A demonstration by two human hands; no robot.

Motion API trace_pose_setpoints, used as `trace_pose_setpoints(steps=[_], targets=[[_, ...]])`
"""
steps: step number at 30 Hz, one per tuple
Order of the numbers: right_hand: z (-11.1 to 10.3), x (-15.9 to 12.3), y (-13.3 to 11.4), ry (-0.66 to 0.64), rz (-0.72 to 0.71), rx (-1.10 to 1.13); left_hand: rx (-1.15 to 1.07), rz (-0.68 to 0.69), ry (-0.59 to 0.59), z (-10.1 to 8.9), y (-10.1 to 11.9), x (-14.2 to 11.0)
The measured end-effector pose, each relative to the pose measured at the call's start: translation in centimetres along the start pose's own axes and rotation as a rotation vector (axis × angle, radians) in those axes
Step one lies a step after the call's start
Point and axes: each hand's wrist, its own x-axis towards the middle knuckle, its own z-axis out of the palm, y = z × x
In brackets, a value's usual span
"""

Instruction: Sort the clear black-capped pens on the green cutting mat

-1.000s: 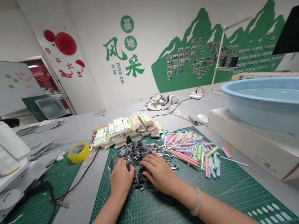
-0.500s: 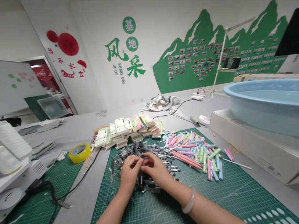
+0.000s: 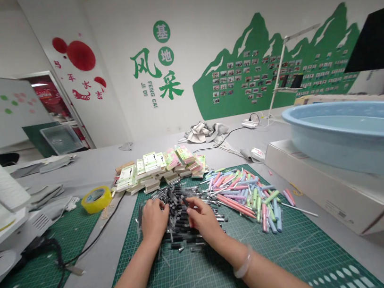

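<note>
1. The black pen-like pieces [image 3: 178,217] lie in a loose heap in front of you, on the green cutting mat [image 3: 211,279], between and beyond your hands. Some near-side pieces lie roughly side by side; those farther in cross at many angles.
2. As for progress, your heap looks far from orderly, I'd judge, with plenty of pieces unsorted. The coloured pieces [image 3: 236,205] form their own group to the right, its edge meeting the black heap. No finished count or set can be made out.
3. Your left hand [image 3: 153,220] is at the heap's left side, palm down, fingers bent and half closed, with the thumb towards the middle. Whether it has hold of a piece, I cannot tell.
4. Your right hand [image 3: 204,221] is at the heap's right side, thumb and forefinger reaching inward, the others loosely curled. A small dark piece shows at those fingertips, but I cannot tell whether it is gripped or just behind them.
5. Your forearms come in from the near edge and converge on the heap, wrists low; a pale bracelet [image 3: 243,264] circles the right one.
6. Beyond the heap are stacked small boxes [image 3: 150,162]. Farther out, you have yellow tape [image 3: 94,206] on the left and a blue basin [image 3: 350,150] on a white carton [image 3: 328,196] on the right.
</note>
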Motion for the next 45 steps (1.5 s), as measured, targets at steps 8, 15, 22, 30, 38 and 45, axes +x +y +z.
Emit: trace_pose_setpoints(steps=[8, 15, 22, 30, 38, 45], targets=[[-0.5, 0.0, 0.2, -0.03, 0.002, -0.061, -0.44, -0.198, 0.088, -1.0, -0.6, 0.5], [-0.9, -0.2, 0.3, -0.018, -0.051, -0.188, -1.19, -0.314, -0.035, -1.1, -0.1, -0.7], [-1.1, -0.3, -0.5, 0.042, -0.204, -0.425, -1.495, -0.342, -0.271, -2.1, 1.2, -1.3], [-1.3, -0.5, -0.8, -0.003, -0.275, -0.558, -1.672, -0.466, -0.106, -1.9, 0.7, -1.0], [-1.1, -0.7, -0.7, -0.034, -0.322, -0.572, -1.634, -0.409, -0.059, -2.1, 0.6, -1.0], [-1.0, -1.0, -1.0, -0.054, -0.345, -0.63, -1.538, -0.357, -0.01, -2.7, 0.8, -1.0]])
